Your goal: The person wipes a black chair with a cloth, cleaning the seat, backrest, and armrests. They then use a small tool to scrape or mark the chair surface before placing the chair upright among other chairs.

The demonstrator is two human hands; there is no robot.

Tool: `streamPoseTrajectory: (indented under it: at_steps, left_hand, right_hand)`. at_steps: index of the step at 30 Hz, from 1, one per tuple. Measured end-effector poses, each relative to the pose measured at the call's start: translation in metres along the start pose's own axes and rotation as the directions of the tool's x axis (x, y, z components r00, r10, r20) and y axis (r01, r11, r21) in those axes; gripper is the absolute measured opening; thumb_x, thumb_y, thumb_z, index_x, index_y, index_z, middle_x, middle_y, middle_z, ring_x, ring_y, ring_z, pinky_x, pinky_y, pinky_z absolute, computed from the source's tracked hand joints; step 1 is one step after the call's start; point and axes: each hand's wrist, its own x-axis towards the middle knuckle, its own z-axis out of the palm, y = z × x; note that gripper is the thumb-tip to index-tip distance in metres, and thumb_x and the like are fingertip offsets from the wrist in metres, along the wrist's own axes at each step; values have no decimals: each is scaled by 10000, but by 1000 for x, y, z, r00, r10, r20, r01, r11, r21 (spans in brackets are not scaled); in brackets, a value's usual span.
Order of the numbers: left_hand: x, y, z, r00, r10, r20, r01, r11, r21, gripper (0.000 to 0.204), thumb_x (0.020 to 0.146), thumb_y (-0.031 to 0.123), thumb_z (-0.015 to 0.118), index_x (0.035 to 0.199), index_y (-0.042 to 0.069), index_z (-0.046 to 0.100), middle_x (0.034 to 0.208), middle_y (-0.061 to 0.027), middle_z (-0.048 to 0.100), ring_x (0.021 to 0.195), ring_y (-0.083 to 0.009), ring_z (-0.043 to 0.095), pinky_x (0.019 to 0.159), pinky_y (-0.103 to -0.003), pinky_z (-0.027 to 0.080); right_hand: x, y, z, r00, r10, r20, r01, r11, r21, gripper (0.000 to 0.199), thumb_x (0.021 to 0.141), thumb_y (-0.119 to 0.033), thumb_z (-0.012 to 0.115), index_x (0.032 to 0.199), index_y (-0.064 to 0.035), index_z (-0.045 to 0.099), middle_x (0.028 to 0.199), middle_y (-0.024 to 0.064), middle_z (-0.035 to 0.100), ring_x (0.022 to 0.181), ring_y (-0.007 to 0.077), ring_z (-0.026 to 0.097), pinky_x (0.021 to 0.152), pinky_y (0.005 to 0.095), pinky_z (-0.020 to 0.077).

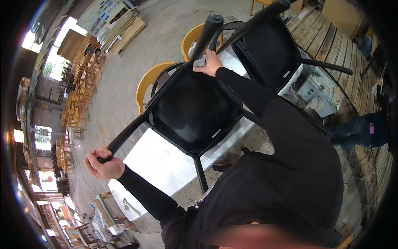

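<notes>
A black chair (195,110) lies upside down on a table covered in white (157,162), its seat's underside facing up and its legs sticking out. My left hand (107,165) is closed around the tip of the chair's left leg. Farther off, my right hand (213,65) pinches a pale grey-white cloth (200,62) against the base of another leg, where it joins the seat frame. Part of the cloth is hidden behind that leg. Beside this chair, to the right, rests a second upturned black chair (271,52).
Yellow chairs (145,85) stand just beyond the table. A tray of grey boxes (317,97) and a slatted wooden platform (327,37) are at right, near a person in dark clothes (358,132). Stacked wooden chairs (81,99) line the left. A tool (132,206) lies on the table's near-left end.
</notes>
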Motion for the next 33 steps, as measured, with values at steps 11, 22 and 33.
streamPoseTrajectory:
  at_steps: [11, 22, 33]
  left_hand:
    - [0, 0, 4, 999, 25, -24, -23, 998, 67, 232, 953, 144, 490, 758, 23, 519, 505, -42, 417, 437, -135, 420, 509, -295, 415]
    - [0, 2, 6, 1000, -9, -6, 9, 995, 99, 243, 954, 161, 486, 766, 15, 533, 495, -47, 408, 433, -146, 421, 538, -335, 463]
    - [1, -4, 0, 999, -13, -29, 14, 999, 45, 231, 951, 158, 499, 776, 14, 540, 513, -44, 413, 452, -141, 417, 537, -322, 449]
  right_hand:
    - [-141, 105, -37, 783, 379, 494, -224, 912, -345, 664, 884, -458, 584, 1371, -30, 443, 1181, 290, 613, 1169, 429, 561, 1013, 465, 436]
    - [-42, 58, 27, 990, 18, 141, -55, 963, 264, 742, 871, -422, 648, 1490, -174, 322, 1388, 328, 383, 1332, 442, 366, 1118, 424, 320]
    - [-68, 52, -31, 997, 54, -55, -56, 998, -25, 1078, 602, -523, 843, 1411, -2, 358, 1300, 332, 471, 1267, 469, 440, 1051, 426, 408]
